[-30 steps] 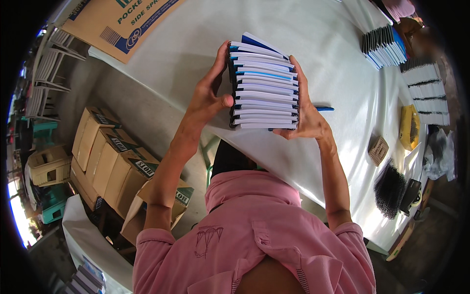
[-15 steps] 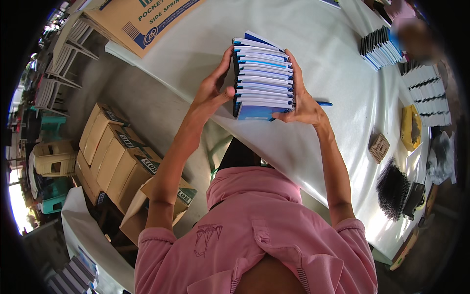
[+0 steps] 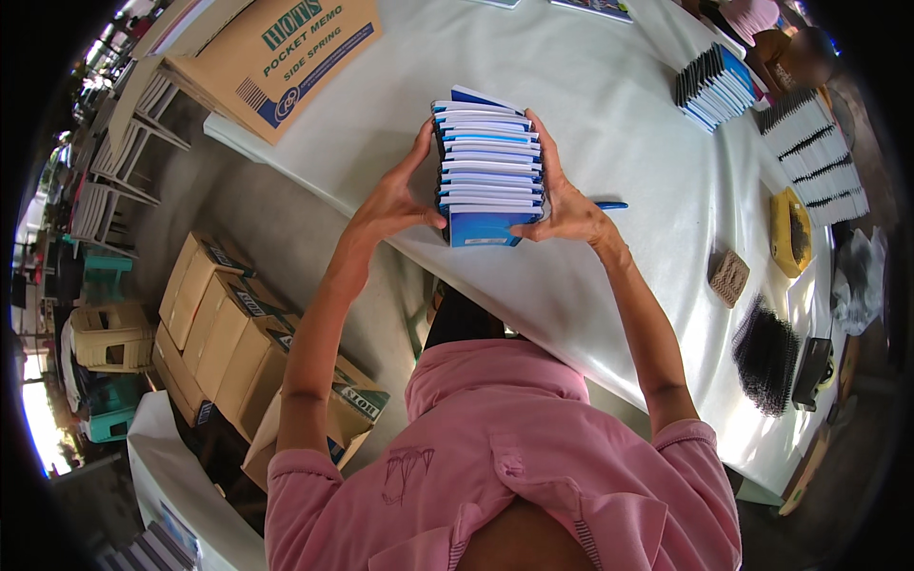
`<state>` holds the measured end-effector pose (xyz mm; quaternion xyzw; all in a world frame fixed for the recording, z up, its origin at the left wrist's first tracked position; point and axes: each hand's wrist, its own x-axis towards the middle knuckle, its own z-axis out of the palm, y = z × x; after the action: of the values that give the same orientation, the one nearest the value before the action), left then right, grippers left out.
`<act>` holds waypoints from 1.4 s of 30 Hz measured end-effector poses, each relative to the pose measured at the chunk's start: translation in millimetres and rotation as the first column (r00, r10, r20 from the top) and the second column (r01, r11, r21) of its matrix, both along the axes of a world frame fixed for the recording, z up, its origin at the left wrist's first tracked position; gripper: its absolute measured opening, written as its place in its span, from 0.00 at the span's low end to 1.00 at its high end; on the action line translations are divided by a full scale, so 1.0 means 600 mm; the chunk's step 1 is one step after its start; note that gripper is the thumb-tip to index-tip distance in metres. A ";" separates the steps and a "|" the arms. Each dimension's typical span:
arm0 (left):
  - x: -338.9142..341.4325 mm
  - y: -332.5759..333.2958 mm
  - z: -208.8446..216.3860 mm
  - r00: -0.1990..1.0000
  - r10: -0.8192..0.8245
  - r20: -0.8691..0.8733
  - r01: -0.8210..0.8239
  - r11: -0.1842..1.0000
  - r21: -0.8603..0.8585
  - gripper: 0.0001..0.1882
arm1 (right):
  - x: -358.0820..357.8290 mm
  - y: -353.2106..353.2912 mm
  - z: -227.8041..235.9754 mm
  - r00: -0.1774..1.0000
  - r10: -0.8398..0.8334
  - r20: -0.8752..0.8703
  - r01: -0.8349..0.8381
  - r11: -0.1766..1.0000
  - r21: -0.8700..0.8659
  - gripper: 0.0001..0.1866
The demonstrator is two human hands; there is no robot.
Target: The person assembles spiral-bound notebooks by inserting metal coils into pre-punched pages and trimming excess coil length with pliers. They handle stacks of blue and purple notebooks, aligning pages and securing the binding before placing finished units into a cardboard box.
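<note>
White table [image 3: 619,124], left hand [image 3: 395,200] and right hand [image 3: 566,205] clamping blue notebook stack [image 3: 490,176], palms hidden

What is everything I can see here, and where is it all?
Stack of notebooks: one stack, blue covers with white page edges, near table edge, between both hands.
Pen: one, blue, on the table just right of the stack.
Table: one, white covering.
Second stack of notebooks: one, blue and white, far right of table.
Rows of white pads: several, with black bindings, right edge of table.
Yellow object: one, right side of table.
Black bundle: one, near right table edge.
Cardboard boxes: several, brown, on the floor at left.
Flat carton: one, brown, far left of table.
Left hand: grips stack's left side.
Right hand: grips stack's right side.
</note>
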<state>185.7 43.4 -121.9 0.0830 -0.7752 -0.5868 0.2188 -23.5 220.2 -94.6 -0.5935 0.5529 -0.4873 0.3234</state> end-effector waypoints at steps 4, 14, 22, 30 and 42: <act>-0.018 -0.022 -0.043 0.998 -0.058 -0.018 0.059 0.996 0.065 0.75 | -0.021 0.002 -0.023 0.999 0.038 0.018 -0.037 0.996 -0.085 0.76; -0.269 0.008 0.099 0.939 -0.280 0.201 0.148 0.854 0.498 0.62 | -0.198 0.030 0.087 0.606 -0.323 0.727 0.088 0.936 0.342 0.59; -0.618 0.075 0.110 0.733 -0.615 0.291 0.232 0.627 0.744 0.57 | -0.479 0.153 0.123 0.431 -0.562 0.706 0.142 0.815 0.562 0.48; -0.807 0.146 0.105 0.769 -0.449 0.454 0.091 0.781 0.618 0.42 | -0.597 0.196 0.082 0.277 -0.874 0.399 0.569 0.484 0.665 0.42; -0.804 0.189 0.114 0.869 -0.240 0.432 0.015 0.887 0.462 0.42 | -0.562 0.191 0.134 0.173 -0.881 -0.440 0.975 0.090 0.203 0.15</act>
<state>-296.5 156.8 -53.8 0.2197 -0.6539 -0.7226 -0.0443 -360.9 335.1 -14.0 -0.0590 0.9255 -0.3742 0.0056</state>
